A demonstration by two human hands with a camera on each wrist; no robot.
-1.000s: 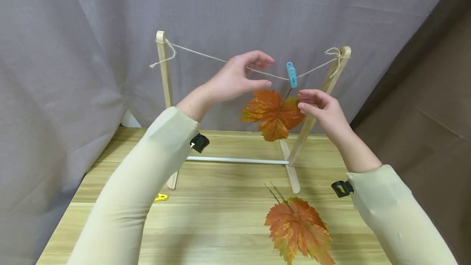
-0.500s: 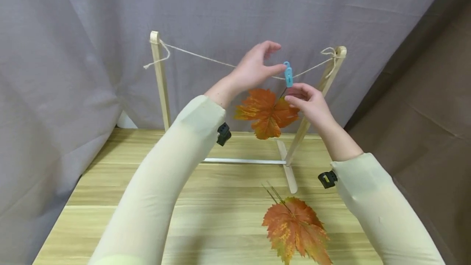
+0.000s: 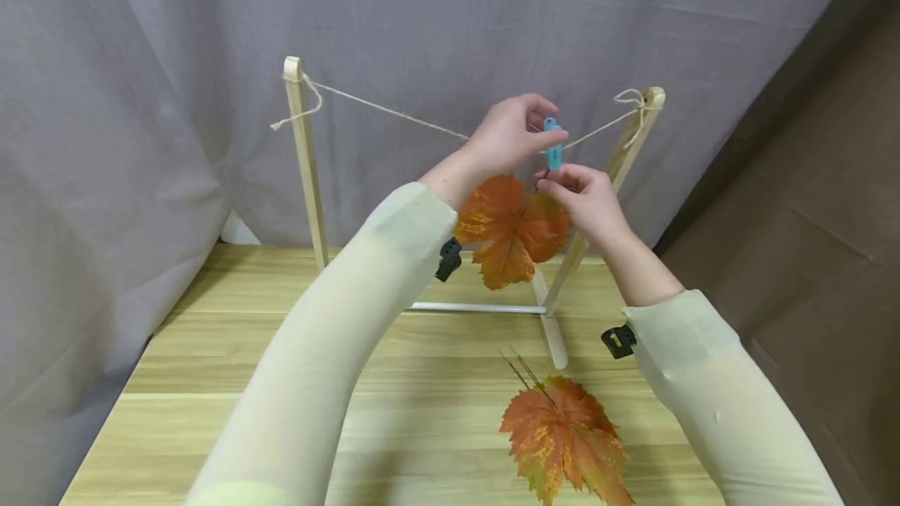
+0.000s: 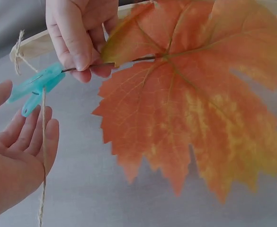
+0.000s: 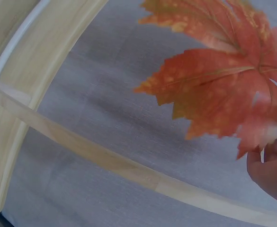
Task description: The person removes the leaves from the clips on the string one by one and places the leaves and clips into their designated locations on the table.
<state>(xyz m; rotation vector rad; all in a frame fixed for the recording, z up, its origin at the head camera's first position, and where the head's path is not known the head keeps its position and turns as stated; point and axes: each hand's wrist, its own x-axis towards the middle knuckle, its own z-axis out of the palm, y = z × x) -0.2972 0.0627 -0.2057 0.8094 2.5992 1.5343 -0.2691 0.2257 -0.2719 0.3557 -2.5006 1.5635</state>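
Note:
A light-blue clothespin (image 3: 554, 158) sits on a thin string (image 3: 394, 111), its nose biting the dark stem (image 4: 143, 59) of an orange artificial maple leaf (image 3: 508, 236). My left hand (image 3: 508, 133) has thumb and fingers on either side of the clothespin's handles, pinching them in the left wrist view. Just below the clip, my right hand (image 3: 592, 200) pinches the stem between thumb and fingers. In the right wrist view the leaf (image 5: 214, 90) partly covers that hand (image 5: 273, 170). More orange leaves (image 3: 566, 436) with wire stems lie stacked on the table.
Two wooden posts (image 3: 307, 170) carry the string, tied at both tops. A white rod (image 3: 478, 308) joins them low down, above the wooden table (image 3: 176, 412). A grey curtain (image 3: 422, 14) hangs behind the stand.
My left hand has moved right and its thumb and fingers have come onto the clothespin. My right hand has moved left and up from the leaf's edge to its stem. The leaf has shifted slightly.

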